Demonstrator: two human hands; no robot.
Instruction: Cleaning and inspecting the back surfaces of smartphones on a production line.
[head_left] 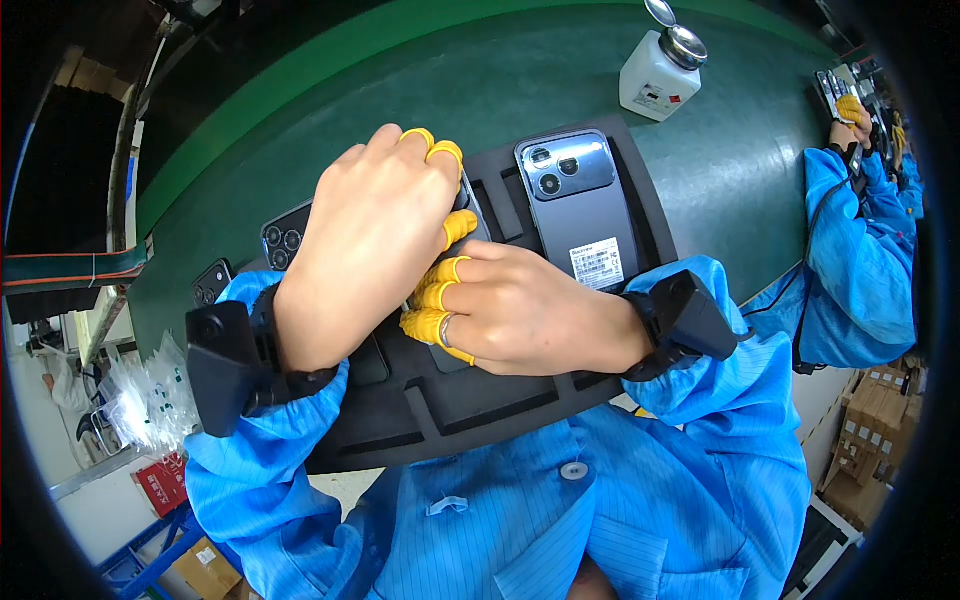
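A black foam tray (490,400) lies before me, with a smartphone (474,212) in its middle, largely covered by my hands. My left hand (385,205) curls over that phone's far part, with yellow finger cots on the fingers. Just nearer, my right hand (525,310) has its cotted fingers curled closed over the same phone; whatever they pinch is hidden. To the right lies a dark blue smartphone (573,205), back up, with three lenses and a white label. Another smartphone (285,235) with round lenses shows partly from under my left forearm.
A white pump bottle (655,80), its metal lid raised, stands at the far right on the green table (520,75). One more phone (210,283) lies left of the tray. Clear plastic bags (150,400) heap at left. A co-worker's blue sleeve (860,240) is at right.
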